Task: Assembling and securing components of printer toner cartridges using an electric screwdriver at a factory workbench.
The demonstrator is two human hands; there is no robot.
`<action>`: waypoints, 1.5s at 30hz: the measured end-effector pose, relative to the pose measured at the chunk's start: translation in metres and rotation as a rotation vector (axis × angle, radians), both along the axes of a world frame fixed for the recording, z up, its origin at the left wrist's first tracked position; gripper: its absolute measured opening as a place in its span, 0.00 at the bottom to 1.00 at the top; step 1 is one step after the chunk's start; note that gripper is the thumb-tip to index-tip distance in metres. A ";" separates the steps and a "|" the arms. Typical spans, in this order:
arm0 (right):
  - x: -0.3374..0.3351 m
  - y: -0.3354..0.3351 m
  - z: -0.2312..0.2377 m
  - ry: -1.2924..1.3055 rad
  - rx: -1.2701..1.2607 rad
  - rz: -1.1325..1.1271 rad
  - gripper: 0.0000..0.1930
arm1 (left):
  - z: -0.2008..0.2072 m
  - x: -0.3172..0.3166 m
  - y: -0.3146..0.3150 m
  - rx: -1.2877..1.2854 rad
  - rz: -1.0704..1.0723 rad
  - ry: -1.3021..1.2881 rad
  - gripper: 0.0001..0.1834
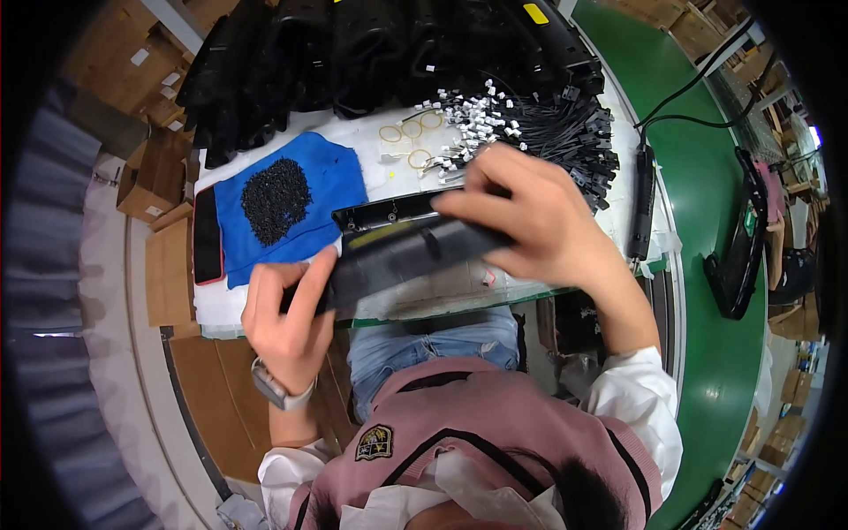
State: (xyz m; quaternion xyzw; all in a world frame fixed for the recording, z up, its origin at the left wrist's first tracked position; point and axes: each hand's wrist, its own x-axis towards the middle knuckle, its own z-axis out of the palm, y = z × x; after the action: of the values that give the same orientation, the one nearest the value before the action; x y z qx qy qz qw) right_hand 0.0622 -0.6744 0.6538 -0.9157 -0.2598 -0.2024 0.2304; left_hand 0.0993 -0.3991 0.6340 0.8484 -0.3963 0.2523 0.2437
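A long black plastic housing is held tilted above the near edge of the white work surface, its hollow side partly showing. My left hand is closed on its left end, thumb and fingers pinching the edge. At the other end my right hand grips the housing's upper edge, somewhat blurred, with part of its fingers hidden. Just beyond the left end lies a heap of small black screws on a blue cloth. Bundled black cables with white connectors lie beyond my right hand.
Several black housings stand in a row at the back. A phone sits left of the cloth, and thin yellowish rings lie mid-table. A black stick-shaped tool with a cord lies at right. Farther right, a green conveyor carries a black curved part.
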 end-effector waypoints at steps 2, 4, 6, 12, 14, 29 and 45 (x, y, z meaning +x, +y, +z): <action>-0.024 -0.004 -0.001 0.051 -0.021 0.013 0.20 | 0.009 -0.007 0.001 0.075 -0.095 0.122 0.31; -0.054 -0.012 -0.017 0.191 0.018 -0.004 0.17 | 0.005 -0.007 -0.008 0.186 -0.351 0.268 0.25; -0.064 -0.017 -0.043 0.231 0.042 -0.005 0.16 | -0.013 -0.003 -0.022 0.207 -0.417 0.338 0.23; -0.058 -0.002 -0.062 0.225 0.175 -0.435 0.14 | -0.049 0.007 -0.055 0.117 -0.290 0.227 0.20; -0.055 -0.006 -0.067 0.221 0.097 -0.428 0.14 | -0.055 0.008 -0.057 0.142 -0.200 0.277 0.19; -0.062 -0.091 -0.048 -0.137 -0.013 -1.107 0.11 | -0.041 0.084 0.018 0.035 0.467 0.045 0.11; -0.063 -0.190 -0.078 0.507 -0.168 -1.601 0.35 | -0.074 0.127 0.031 -0.054 0.444 -0.030 0.04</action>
State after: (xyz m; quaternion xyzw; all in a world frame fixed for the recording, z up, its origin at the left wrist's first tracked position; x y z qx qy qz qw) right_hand -0.0011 -0.8646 0.5755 -0.8551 0.5133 -0.0727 -0.0002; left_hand 0.2259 -0.3686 0.5603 0.9042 -0.1967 0.3228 0.1988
